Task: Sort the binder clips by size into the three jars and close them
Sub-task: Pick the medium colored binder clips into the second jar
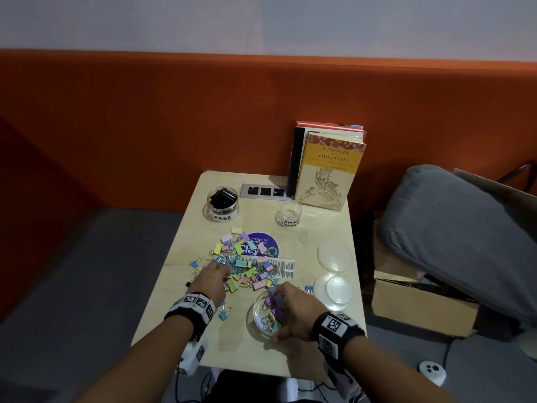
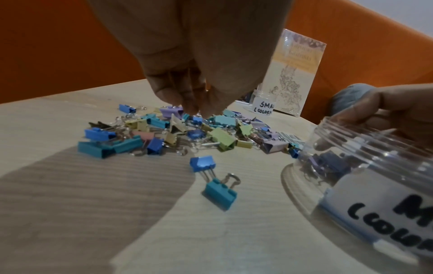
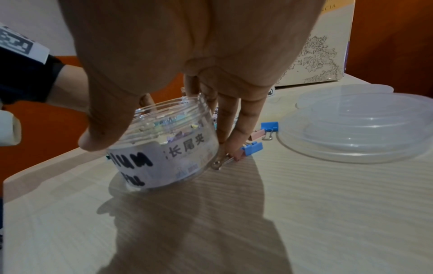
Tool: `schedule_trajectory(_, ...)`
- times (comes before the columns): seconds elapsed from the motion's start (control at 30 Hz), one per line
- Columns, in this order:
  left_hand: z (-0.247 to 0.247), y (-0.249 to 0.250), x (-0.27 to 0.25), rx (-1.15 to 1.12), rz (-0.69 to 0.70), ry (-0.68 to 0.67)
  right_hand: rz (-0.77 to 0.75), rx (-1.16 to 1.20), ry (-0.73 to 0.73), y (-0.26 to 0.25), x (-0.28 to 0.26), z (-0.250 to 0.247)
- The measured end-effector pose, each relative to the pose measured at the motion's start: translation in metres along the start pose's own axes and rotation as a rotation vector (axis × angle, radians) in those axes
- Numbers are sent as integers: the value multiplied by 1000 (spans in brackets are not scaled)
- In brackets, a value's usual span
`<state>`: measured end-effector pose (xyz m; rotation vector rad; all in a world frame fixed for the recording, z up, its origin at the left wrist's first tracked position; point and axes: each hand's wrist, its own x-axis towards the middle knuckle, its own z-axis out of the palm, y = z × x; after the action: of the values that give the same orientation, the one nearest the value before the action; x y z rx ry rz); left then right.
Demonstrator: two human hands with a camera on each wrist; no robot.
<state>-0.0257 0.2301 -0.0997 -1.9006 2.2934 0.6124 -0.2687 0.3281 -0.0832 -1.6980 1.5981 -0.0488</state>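
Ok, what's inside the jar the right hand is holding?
The medium jar holds a shallow layer of coloured binder clips, purple ones uppermost. The right hand covers part of the opening and the label hides the lower contents, so no count is possible.

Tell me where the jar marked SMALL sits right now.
In the head view the SMALL jar stands open and looks empty at the far right of the table, just in front of the yellow book and beyond the clip pile.
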Motion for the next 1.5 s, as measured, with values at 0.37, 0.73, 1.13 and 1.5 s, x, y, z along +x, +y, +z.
schedule_trajectory(0.37, 10, 6, -9, 187, 72, -55, 5, 26, -13, -3, -2, -2)
schedule_trajectory(0.73, -4, 29, -10, -40, 147, -63, -6, 20, -17, -2, -2, -3)
schedule_trajectory(1.13, -27, 51, -38, -270, 531, -112, -25, 40, 13, 5, 2, 4)
schedule_trajectory(1.5, -6, 33, -50, -76, 404, -275, -100, 15, 48, -10, 14, 23)
